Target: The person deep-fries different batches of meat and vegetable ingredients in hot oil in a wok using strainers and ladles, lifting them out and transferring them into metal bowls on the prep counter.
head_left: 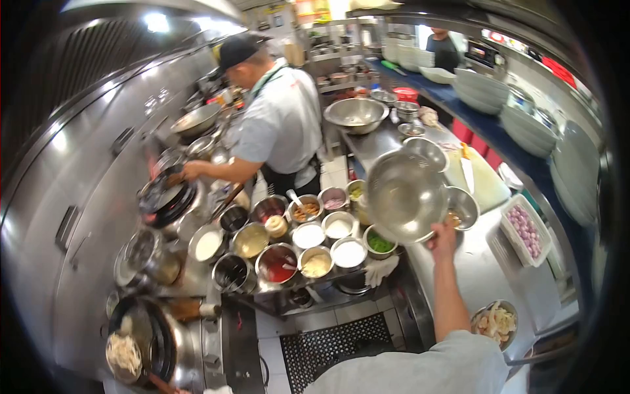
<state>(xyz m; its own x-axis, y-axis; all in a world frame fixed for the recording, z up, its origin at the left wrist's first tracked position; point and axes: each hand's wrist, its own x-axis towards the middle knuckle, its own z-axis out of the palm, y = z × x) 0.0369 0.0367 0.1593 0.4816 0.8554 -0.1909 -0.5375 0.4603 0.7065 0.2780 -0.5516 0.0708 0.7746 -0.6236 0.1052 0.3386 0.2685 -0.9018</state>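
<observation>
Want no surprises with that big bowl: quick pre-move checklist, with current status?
1. Right hand has the big steel bowl: ok, fingers at the rim.
2. Big steel bowl empty: ok, bare metal shows inside.
3. Big steel bowl clear of the small steel bowl: cannot tell, they overlap in this view.
4. Knife put away: not ok, it lies on the cutting board.
5. Ladle held securely: cannot tell, its handle runs to the bottom edge.
6. Co-worker at a distance: looks ok, over by the stove.
</observation>
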